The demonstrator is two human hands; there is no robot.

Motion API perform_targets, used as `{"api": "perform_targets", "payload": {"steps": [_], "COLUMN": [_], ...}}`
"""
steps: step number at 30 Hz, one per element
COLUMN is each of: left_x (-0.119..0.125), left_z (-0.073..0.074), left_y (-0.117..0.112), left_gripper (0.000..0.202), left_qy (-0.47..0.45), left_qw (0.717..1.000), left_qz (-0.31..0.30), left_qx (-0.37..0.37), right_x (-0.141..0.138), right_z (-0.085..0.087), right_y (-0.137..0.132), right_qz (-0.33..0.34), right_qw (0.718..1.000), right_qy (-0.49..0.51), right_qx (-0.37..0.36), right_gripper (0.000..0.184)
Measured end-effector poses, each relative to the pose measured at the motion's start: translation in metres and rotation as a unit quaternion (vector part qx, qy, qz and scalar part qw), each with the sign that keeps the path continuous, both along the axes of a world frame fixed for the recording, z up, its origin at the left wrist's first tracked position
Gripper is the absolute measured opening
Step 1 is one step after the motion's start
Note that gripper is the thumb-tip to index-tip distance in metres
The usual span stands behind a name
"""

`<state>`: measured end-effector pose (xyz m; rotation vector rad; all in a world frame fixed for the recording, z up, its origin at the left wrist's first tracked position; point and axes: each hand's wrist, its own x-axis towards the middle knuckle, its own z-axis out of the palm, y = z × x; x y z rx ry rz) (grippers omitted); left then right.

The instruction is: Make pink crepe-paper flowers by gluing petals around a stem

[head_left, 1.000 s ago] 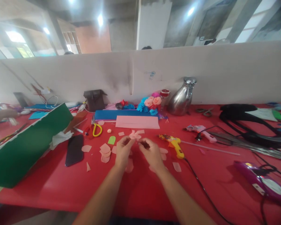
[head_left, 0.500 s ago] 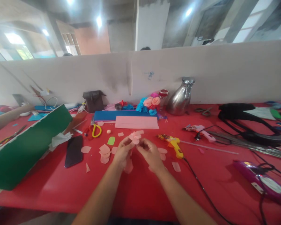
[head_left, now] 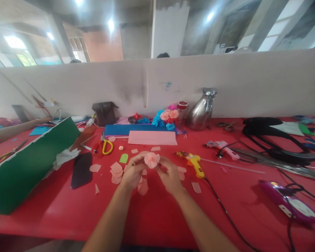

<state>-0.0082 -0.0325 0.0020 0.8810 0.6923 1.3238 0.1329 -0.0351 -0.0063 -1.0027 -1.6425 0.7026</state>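
A pink paper flower (head_left: 152, 160) is held up between both hands above the red table, its open face turned toward me. My left hand (head_left: 134, 170) grips it from the left, and my right hand (head_left: 169, 174) has its fingertips closed on the right side. Below the wrists lies a loose pink petal (head_left: 143, 187). A small stack of pink petals (head_left: 116, 169) rests left of my left hand, beside a green petal-shaped piece (head_left: 124, 158). To the right of my right hand is a yellow glue gun (head_left: 196, 164) with a black cord.
Behind the hands lie a pink paper strip (head_left: 152, 138) and a blue roll (head_left: 136, 129). Yellow-handled scissors (head_left: 107, 147), a phone (head_left: 81, 170) and a green board (head_left: 31, 168) are at left. A steel jug (head_left: 201, 111) and paper flowers (head_left: 168, 115) stand by the partition. A co-worker's arm (head_left: 18, 128) reaches in far left.
The pink flower has tilted and turned so its face points at me, and it sits slightly lower. Both hands shifted with it. A co-worker's arm has reached farther in at far left.
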Motion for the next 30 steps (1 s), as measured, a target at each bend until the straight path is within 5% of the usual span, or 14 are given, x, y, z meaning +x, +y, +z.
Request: {"api": "perform_targets", "payload": {"steps": [30], "left_x": [-0.013], "left_z": [0.015], "left_y": [-0.001], "left_gripper": [0.014], "left_qy": [0.036], "left_qw": [0.999], "left_qz": [0.033], "left_qx": [-0.025], "right_x": [0.000], "right_z": [-0.006], "right_y": [0.003], "right_qz": [-0.004], "right_qw": [0.992], "right_qy": [-0.088], "right_qx": [0.093], "right_gripper": [0.021]}}
